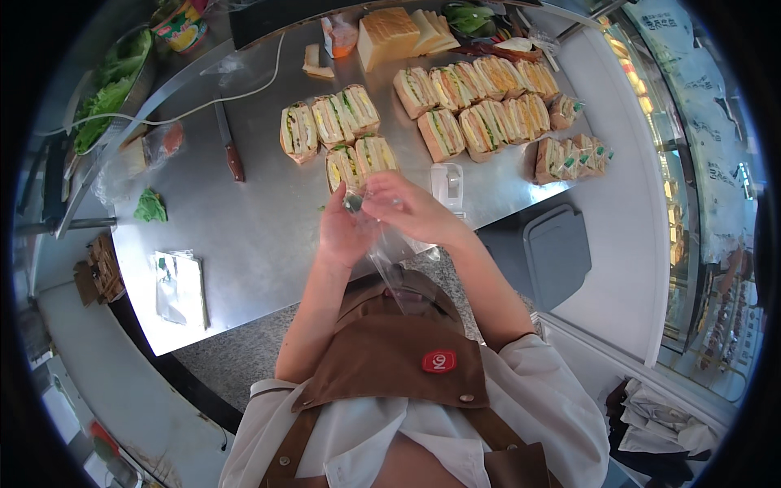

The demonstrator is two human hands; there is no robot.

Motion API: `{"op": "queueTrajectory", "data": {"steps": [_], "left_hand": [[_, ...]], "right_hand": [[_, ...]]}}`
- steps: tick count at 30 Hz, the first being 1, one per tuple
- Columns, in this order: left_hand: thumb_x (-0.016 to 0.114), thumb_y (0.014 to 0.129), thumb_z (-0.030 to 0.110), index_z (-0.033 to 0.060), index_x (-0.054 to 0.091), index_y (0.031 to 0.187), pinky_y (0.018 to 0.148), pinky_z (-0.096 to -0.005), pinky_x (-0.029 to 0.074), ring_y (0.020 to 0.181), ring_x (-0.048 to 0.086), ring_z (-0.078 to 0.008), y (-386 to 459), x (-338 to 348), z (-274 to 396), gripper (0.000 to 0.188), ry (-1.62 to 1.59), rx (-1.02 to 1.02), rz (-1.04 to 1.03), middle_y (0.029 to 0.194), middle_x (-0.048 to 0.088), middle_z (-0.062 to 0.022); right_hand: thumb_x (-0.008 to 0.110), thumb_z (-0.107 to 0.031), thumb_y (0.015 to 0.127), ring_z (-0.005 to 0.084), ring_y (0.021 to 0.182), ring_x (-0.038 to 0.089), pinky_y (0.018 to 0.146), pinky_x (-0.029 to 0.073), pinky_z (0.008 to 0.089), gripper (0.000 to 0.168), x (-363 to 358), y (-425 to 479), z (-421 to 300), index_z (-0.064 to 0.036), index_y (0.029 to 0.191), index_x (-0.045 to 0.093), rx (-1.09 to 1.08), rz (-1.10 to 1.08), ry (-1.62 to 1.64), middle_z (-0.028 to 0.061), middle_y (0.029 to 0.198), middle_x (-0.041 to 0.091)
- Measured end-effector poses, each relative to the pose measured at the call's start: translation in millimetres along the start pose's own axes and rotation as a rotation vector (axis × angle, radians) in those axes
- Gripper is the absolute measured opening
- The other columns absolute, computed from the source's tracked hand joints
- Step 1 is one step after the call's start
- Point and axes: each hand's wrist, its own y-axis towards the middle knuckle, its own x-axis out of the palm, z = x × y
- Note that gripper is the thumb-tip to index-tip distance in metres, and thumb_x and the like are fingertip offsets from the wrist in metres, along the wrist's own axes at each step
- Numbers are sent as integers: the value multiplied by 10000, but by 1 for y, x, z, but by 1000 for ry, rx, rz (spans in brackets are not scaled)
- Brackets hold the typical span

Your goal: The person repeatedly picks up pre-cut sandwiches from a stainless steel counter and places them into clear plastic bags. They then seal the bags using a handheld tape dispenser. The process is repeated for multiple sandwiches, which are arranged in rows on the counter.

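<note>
Both of my hands are raised over the front of a stainless steel table (262,244). My left hand (346,229) and my right hand (409,204) share a clear plastic bag (383,259), whose lower part hangs toward my apron. What the bag contains at my fingers is hard to make out. Just beyond my fingertips stand cut sandwiches (360,160) with egg and greens, and more cut sandwiches (329,119) are behind them. A white tape dispenser (447,185) lies to the right of my right hand.
Several sandwich halves (482,110) fill the back right, near wrapped sandwiches (570,160). A bread loaf (387,36) is at the back. A knife (230,146), lettuce leaf (150,205) and stack of plastic bags (181,288) lie left. A grey bin (556,256) stands below right.
</note>
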Motion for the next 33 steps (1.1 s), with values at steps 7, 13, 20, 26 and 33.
{"op": "queueTrajectory", "data": {"steps": [7, 13, 20, 26, 33], "left_hand": [[283, 1005, 434, 47, 505, 1194, 964, -414, 444, 1031, 573, -255, 44, -48, -29, 485, -300, -238, -520, 1104, 597, -84], [317, 986, 443, 6, 503, 1174, 1026, -441, 396, 1112, 550, -286, 54, -21, -31, 510, -341, -242, -188, 1150, 581, -143], [374, 977, 385, -16, 530, 1010, 1051, -506, 364, 1136, 535, -312, 78, -14, -31, 431, -454, -238, -80, 1127, 583, -173], [379, 971, 358, -48, 534, 1040, 1063, -507, 358, 1112, 555, -305, 70, 6, -20, 439, -588, -188, -83, 1105, 602, -165], [397, 953, 330, -43, 530, 1084, 1058, -527, 360, 1080, 581, -302, 63, 30, -1, 417, -563, -39, -163, 1062, 611, -142]], "right_hand": [[526, -356, 960, 264, 943, 620, 792, 510, 343, 428, -2, 5, 13, 20, 1166, 514, 308, 145, 277, 163, 1057, 603], [591, -286, 914, 286, 924, 620, 781, 512, 331, 412, -14, 4, 17, 10, 1190, 509, 58, 328, -251, 171, 1073, 583], [600, -127, 898, 222, 1120, 558, 881, 480, 340, 434, -23, -6, -32, 10, 1278, 440, -344, 487, -427, 164, 1293, 476], [668, -104, 821, 215, 971, 570, 866, 450, 322, 433, -95, -16, 45, 16, 1186, 468, -106, 1003, -212, 135, 1139, 559], [828, -340, 596, 343, 1045, 566, 872, 462, 419, 840, -145, 56, 171, 6, 1227, 395, 354, 831, -468, 209, 1112, 571]]}}
